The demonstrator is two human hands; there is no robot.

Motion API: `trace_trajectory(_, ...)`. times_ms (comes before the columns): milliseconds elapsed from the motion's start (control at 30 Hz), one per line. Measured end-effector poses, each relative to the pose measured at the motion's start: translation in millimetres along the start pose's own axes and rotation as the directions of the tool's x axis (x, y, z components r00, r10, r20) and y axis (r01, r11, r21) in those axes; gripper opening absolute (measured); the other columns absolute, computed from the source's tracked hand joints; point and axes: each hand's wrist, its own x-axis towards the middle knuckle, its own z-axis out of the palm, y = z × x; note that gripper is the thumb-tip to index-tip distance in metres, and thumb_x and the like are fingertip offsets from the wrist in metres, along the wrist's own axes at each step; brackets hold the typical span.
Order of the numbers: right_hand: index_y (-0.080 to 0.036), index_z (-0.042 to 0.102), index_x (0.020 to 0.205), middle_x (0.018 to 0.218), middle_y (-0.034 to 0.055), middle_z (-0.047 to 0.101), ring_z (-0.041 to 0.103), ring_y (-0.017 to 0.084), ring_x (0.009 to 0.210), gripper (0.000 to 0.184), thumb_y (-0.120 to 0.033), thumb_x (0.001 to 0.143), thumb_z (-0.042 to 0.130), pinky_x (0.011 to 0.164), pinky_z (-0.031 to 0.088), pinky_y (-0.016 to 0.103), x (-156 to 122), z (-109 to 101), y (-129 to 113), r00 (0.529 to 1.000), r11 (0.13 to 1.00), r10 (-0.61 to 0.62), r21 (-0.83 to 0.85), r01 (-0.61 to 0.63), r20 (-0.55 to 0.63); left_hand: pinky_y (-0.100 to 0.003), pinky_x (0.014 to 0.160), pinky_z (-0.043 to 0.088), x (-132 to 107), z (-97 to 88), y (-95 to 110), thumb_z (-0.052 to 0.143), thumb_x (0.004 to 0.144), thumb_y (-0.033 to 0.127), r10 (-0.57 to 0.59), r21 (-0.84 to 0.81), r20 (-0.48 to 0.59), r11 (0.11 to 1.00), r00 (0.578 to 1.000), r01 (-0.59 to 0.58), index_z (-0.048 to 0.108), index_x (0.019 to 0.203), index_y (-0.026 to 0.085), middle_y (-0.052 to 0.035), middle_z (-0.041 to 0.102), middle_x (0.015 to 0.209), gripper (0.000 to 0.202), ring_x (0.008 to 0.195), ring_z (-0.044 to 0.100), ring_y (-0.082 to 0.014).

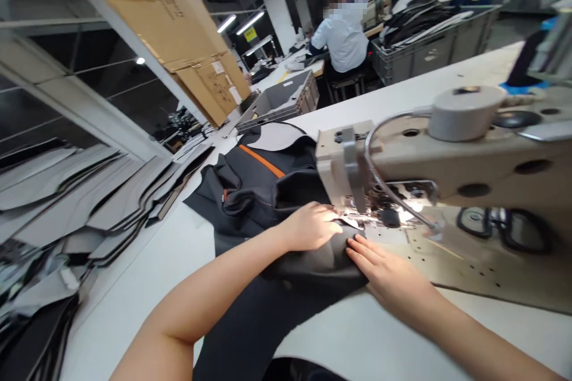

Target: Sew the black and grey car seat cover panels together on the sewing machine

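Observation:
A dark fabric cover (250, 190) with an orange stripe lies bunched on the white table, partly under the head of a sewing machine (447, 161). Close to the lit needle area, my left hand (310, 226) has its fingers curled and pinched on the edge of the fabric. My right hand (375, 262) lies flat on the same fabric, fingers stretched out, just right of the left hand. Where the fabric meets the needle, the machine head and my left fingers hide part of it.
Stacks of cut grey and black panels (111, 190) fill the left side. Behind the table stand a grey crate (286, 101), a large cardboard box (165, 18) and a gray bin (433, 53) of dark pieces. A person in a light shirt (344, 36) sits farther back.

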Motion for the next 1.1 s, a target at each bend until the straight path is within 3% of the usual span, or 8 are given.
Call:
trace_trajectory(100, -0.008, 0.067, 0.107, 0.117, 0.0101, 0.063, 0.058, 0.023, 0.110, 0.047, -0.005, 0.069, 0.041, 0.086, 0.055, 0.033, -3.6, 1.3, 4.9, 0.999, 0.999, -0.046, -0.009, 0.046, 0.012, -0.035, 0.102, 0.037, -52.2, -9.9, -33.7, 0.040, 0.094, 0.026, -0.387, 0.001, -0.106, 0.921, 0.916, 0.390, 0.058, 0.118, 0.019, -0.0087, 0.050, 0.132, 0.031, 0.122, 0.046, -0.0200)
trace_trajectory(233, -0.011, 0.066, 0.109, 0.118, 0.0096, 0.062, 0.059, 0.023, 0.109, 0.046, -0.004, 0.076, 0.035, 0.086, 0.055, 0.039, -5.2, 0.4, 10.3, 0.987, 0.985, -0.160, -0.071, 0.159, -0.002, -0.046, 0.102, 0.036, -122.0, 16.7, -37.7, 0.043, 0.094, 0.039, -0.830, 0.080, -0.119, 0.539, 0.545, 0.839, 0.040, 0.134, 0.010, -0.0176, 0.041, 0.138, 0.049, 0.130, 0.034, -0.0284)
trace_trajectory(367, -0.018, 0.063, 0.113, 0.119, 0.0022, 0.062, 0.058, 0.025, 0.112, 0.046, -0.007, 0.083, 0.031, 0.085, 0.056, 0.046, -11.6, -11.3, 13.7, 0.976, 0.976, -0.216, 0.026, 0.215, 0.044, -0.042, 0.085, 0.047, -155.6, 45.8, 3.7, 0.044, 0.093, 0.040, -0.884, 0.059, -0.034, 0.463, 0.465, 0.884, 0.055, 0.112, 0.008, -0.0155, 0.059, 0.107, 0.038, 0.101, 0.057, -0.0283)
trace_trajectory(633, -0.027, 0.063, 0.110, 0.097, -0.0021, 0.071, 0.068, 0.016, 0.083, 0.027, -0.035, 0.093, 0.044, 0.065, 0.058, 0.020, -26.6, -30.0, 11.9, 0.987, 0.897, -0.031, 0.439, -0.041, 0.155, -0.034, 0.073, 0.049, -190.2, 17.3, 132.0, 0.046, 0.088, 0.053, -0.829, -0.063, 0.113, 0.545, 0.548, 0.836, 0.057, 0.088, 0.015, -0.0079, 0.060, 0.086, 0.039, 0.080, 0.059, -0.0237)
trace_trajectory(800, -0.029, 0.052, 0.124, 0.090, -0.0039, 0.071, 0.068, 0.013, 0.068, 0.032, -0.036, 0.094, 0.042, 0.048, 0.052, 0.016, -16.1, -38.9, -2.8, 0.995, 0.928, 0.016, 0.369, -0.049, 0.094, -0.025, 0.063, 0.047, -194.5, 2.5, 175.4, 0.046, 0.091, 0.040, -0.607, -0.464, 0.231, 0.619, 0.761, 0.634, 0.059, 0.083, 0.016, -0.0034, 0.064, 0.079, 0.028, 0.071, 0.061, -0.0173)
trace_trajectory(933, -0.022, 0.041, 0.135, 0.115, 0.0092, 0.063, 0.066, 0.021, 0.093, 0.044, -0.032, 0.092, 0.041, 0.069, 0.058, 0.027, 0.9, -42.8, -23.6, 0.994, 0.963, -0.078, 0.265, 0.053, 0.082, -0.019, 0.068, 0.047, -183.5, -18.9, 137.4, 0.037, 0.094, 0.025, -0.459, -0.697, -0.062, 0.656, 0.886, 0.291, 0.061, 0.079, 0.014, -0.0042, 0.065, 0.076, 0.030, 0.072, 0.060, -0.0115)
trace_trajectory(1033, -0.016, 0.034, 0.141, 0.145, 0.0179, 0.033, 0.040, 0.037, 0.128, 0.060, -0.020, 0.082, 0.038, 0.086, 0.052, 0.052, 19.5, -44.4, -35.1, 0.987, 0.979, -0.162, 0.127, 0.157, 0.023, -0.023, 0.083, 0.047, -169.9, -33.8, 74.3, 0.041, 0.091, 0.024, -0.552, -0.525, -0.324, 0.781, 0.768, 0.340, 0.062, 0.094, 0.014, -0.0067, 0.065, 0.093, 0.024, 0.089, 0.060, -0.0143)
trace_trajectory(1100, -0.015, 0.032, 0.143, 0.146, 0.0150, 0.032, 0.039, 0.034, 0.130, 0.072, -0.013, 0.072, 0.037, 0.088, 0.052, 0.048, 32.9, -47.5, -35.3, 0.975, 0.971, -0.217, 0.112, 0.211, 0.044, -0.030, 0.101, 0.039, -162.3, -34.1, 24.3, 0.046, 0.087, 0.021, -0.660, -0.379, -0.334, 0.748, 0.673, 0.546, 0.055, 0.119, 0.014, -0.0098, 0.056, 0.122, 0.034, 0.115, 0.050, -0.0177)
